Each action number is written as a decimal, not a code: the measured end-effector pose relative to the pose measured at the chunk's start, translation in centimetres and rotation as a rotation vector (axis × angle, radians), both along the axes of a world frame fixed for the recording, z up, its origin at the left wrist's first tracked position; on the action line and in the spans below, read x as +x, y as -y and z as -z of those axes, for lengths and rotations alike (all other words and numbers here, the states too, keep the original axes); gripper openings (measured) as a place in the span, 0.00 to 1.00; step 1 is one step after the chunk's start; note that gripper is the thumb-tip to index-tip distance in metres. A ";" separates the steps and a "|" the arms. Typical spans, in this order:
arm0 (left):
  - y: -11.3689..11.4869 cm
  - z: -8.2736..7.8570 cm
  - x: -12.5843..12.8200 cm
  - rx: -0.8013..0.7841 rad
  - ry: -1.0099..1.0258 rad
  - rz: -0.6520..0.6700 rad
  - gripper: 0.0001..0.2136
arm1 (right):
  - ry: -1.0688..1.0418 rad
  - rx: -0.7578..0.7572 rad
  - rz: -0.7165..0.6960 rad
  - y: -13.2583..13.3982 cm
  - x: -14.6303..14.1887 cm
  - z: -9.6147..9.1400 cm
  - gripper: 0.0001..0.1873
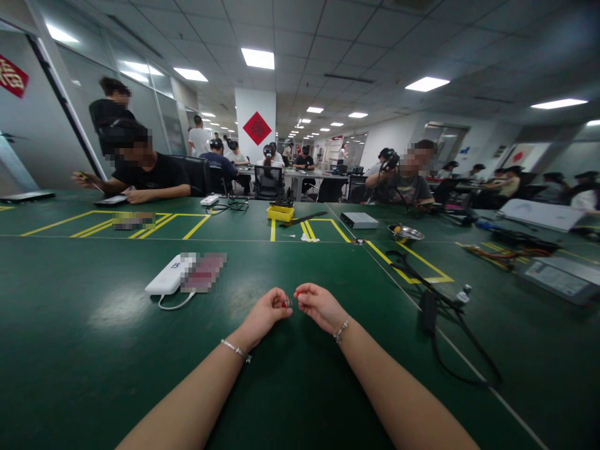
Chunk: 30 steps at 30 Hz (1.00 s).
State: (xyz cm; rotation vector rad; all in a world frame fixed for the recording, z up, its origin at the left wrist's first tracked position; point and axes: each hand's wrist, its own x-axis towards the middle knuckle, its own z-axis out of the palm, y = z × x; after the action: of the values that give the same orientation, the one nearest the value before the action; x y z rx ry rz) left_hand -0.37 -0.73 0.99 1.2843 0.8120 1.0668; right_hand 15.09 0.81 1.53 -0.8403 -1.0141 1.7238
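Observation:
Just above the green table (262, 387), my left hand (268, 314) is closed in a pinch on a small red and silver piece (287, 303), too small to name. Close by on its right, my right hand (323, 307) has thumb and fingertips pressed together on a tiny red piece (297, 294). A narrow gap separates the fingertips of the two hands. Beyond my left hand lie a white power bank (169, 275) with a short white cable (177, 305) and a blurred reddish flat object (204, 274).
To the right are a black cable with an adapter (428, 312), a metal bowl (405, 233) and a silver power supply unit (562, 278). Farther back stand a yellow tray (280, 213) and a grey box (359, 220). People (145, 165) sit across the table.

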 end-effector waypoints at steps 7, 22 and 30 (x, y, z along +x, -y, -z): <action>0.1 -0.3 0.0 0.019 -0.050 -0.040 0.09 | -0.008 -0.011 0.001 -0.1 0.0 0.0 0.10; 0.0 -0.2 0.0 -0.048 -0.077 0.030 0.12 | -0.003 0.020 -0.016 -0.1 0.1 0.2 0.11; -0.4 0.5 0.0 -0.088 -0.019 0.027 0.11 | -0.005 0.028 -0.034 -0.4 0.2 0.5 0.12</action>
State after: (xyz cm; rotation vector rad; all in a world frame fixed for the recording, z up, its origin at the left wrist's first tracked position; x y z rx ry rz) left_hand -0.39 -0.28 0.45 1.2295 0.8444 0.9887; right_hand 15.28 1.17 1.04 -0.8054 -1.0519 1.7355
